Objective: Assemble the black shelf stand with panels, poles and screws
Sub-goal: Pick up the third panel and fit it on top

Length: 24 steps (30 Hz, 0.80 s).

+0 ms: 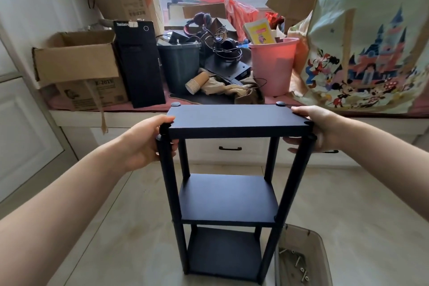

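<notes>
A black shelf stand [228,197] stands upright on the floor, with three panels joined by black poles. Its top panel [236,119] carries round caps at the two far corners [175,104]. My left hand [145,141] grips the top panel's near left corner, thumb on top and fingers curled round the pole below. My right hand [316,127] holds the near right corner, fingers laid over the panel's edge and thumb beneath by the pole [294,179]. The near corners show no cap.
A clear plastic bin [325,260] with several loose screws [297,262] sits on the floor at the stand's right foot. Behind the stand runs a window bench piled with cardboard boxes [76,60], a black computer tower [139,62], a pink bucket [274,62] and a printed tote bag [366,53].
</notes>
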Tool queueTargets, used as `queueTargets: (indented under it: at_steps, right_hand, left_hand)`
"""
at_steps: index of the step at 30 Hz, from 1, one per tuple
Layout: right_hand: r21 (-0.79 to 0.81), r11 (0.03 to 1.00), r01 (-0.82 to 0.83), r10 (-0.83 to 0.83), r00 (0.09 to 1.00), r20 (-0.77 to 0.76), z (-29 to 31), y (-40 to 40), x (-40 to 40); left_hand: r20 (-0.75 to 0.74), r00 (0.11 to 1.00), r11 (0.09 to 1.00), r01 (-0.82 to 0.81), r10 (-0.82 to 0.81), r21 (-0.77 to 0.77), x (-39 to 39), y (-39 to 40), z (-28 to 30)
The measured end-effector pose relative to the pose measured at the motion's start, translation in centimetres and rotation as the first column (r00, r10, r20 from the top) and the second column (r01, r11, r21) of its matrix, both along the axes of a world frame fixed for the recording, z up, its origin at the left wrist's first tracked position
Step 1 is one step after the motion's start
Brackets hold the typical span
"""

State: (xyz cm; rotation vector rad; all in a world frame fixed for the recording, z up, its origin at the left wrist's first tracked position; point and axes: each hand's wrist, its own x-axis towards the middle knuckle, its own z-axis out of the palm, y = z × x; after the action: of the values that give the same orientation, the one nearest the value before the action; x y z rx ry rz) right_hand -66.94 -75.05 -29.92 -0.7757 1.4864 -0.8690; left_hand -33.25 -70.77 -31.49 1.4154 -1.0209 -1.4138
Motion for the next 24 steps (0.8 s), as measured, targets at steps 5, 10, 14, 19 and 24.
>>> queueTargets:
  at_steps: [5, 10, 14, 19, 24]
  right_hand:
    - [-0.062, 0.998, -0.005, 0.008, 0.998, 0.055, 0.3, 1.2, 0.1]
    - [-0.122, 0.992, 0.035, -0.019, 0.991, 0.134, -0.4, 1.2, 0.3]
    - [-0.161, 0.985, 0.069, -0.043, 0.986, 0.161, -0.8, 1.1, 0.5]
    - [-0.19, 0.98, 0.064, -0.035, 0.988, 0.151, -0.3, 0.9, 0.4]
    - [-0.183, 0.981, 0.057, -0.032, 0.99, 0.139, -0.1, 0.9, 0.6]
  left_hand:
    - [-0.063, 0.998, 0.999, 0.021, -0.019, 0.033, 0.3, -0.3, 0.2]
    - [-0.021, 0.999, 0.999, 0.032, -0.033, -0.027, 0.0, -0.4, 0.2]
    - [-0.008, 0.999, 0.997, 0.053, -0.053, -0.049, 0.2, -0.3, 0.1]
    - [-0.014, 0.998, 0.996, 0.068, -0.069, -0.056, 0.3, -0.6, -0.1]
    - [-0.01, 0.997, 0.996, 0.078, -0.079, -0.041, 0.5, -0.8, 0.0]
